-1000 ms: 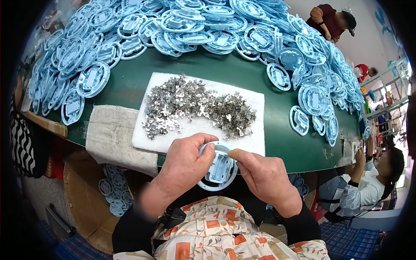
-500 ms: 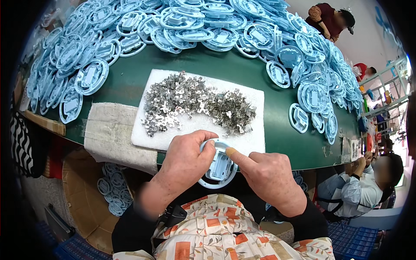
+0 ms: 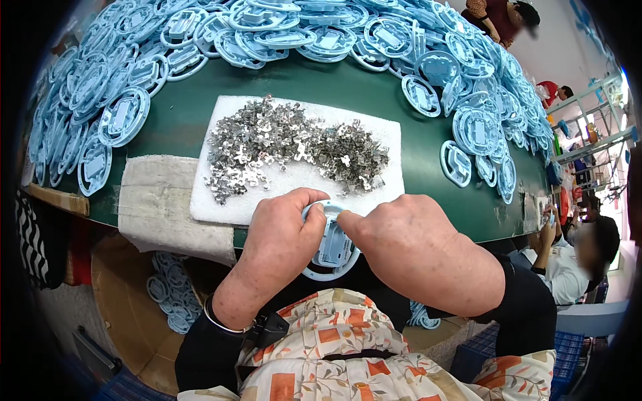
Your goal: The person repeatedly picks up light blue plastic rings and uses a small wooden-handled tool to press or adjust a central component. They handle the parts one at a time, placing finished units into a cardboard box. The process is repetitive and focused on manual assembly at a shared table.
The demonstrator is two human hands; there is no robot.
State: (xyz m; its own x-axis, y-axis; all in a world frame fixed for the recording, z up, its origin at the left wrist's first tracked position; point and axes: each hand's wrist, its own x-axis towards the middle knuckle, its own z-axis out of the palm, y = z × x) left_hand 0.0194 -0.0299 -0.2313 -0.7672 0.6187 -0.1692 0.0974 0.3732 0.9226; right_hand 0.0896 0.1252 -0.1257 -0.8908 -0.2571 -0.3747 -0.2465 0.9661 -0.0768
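My left hand [image 3: 284,237] and my right hand [image 3: 414,250] both grip one round light-blue plastic ring part [image 3: 332,248] at the near edge of the green table [image 3: 281,77]. The fingertips of both hands press on its grey middle piece. Just beyond the hands lies a white foam pad [image 3: 221,204] with a heap of small silver metal clips [image 3: 287,144]. Much of the ring is hidden under my hands.
Several light-blue ring parts [image 3: 120,113] are piled along the left, far and right sides of the table. A grey cloth [image 3: 157,197] hangs over the near edge. More blue rings [image 3: 170,297] lie on the floor. A seated person [image 3: 568,257] is at the right.
Both hands have kept hold of the blue ring and shifted slightly; the right fingertips have moved onto its middle piece.
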